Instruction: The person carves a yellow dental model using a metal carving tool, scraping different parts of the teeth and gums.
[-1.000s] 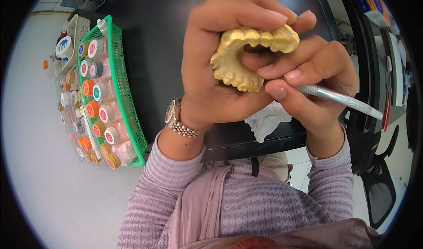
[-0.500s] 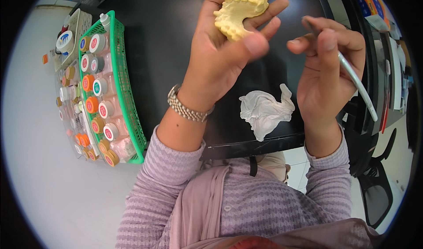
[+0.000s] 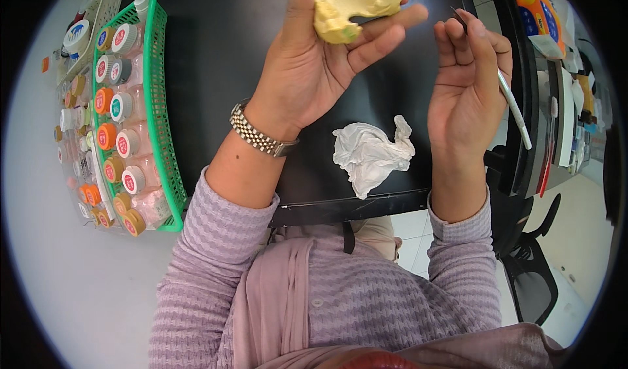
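A yellow dental cast (image 3: 335, 24) of a tooth arch, with a small greenish patch near one end, rests on the fingers of my left hand (image 3: 320, 68). The thumb stands up beside it, and the other fingers stretch out under and past it. To the right, my right hand (image 3: 464, 88) is closed around a slim tool with a white handle (image 3: 515, 111) and a thin dark tip, held like a pen. The tip points up and left, apart from the cast. A crumpled white tissue (image 3: 371, 153) lies on the black table (image 3: 229, 35) below both hands.
On the left stands a green plastic basket (image 3: 157, 107) full of capped bottles, beside a pale basket (image 3: 98, 22) and more small jars. An orange package (image 3: 538, 13) and a red-handled tool (image 3: 546, 166) are at the right. A black chair (image 3: 531, 284) stands lower right.
My left hand has turned the cast so its arch faces differently, and the thumb has lifted off its near end. My right hand has drawn its fingers in around the tool.
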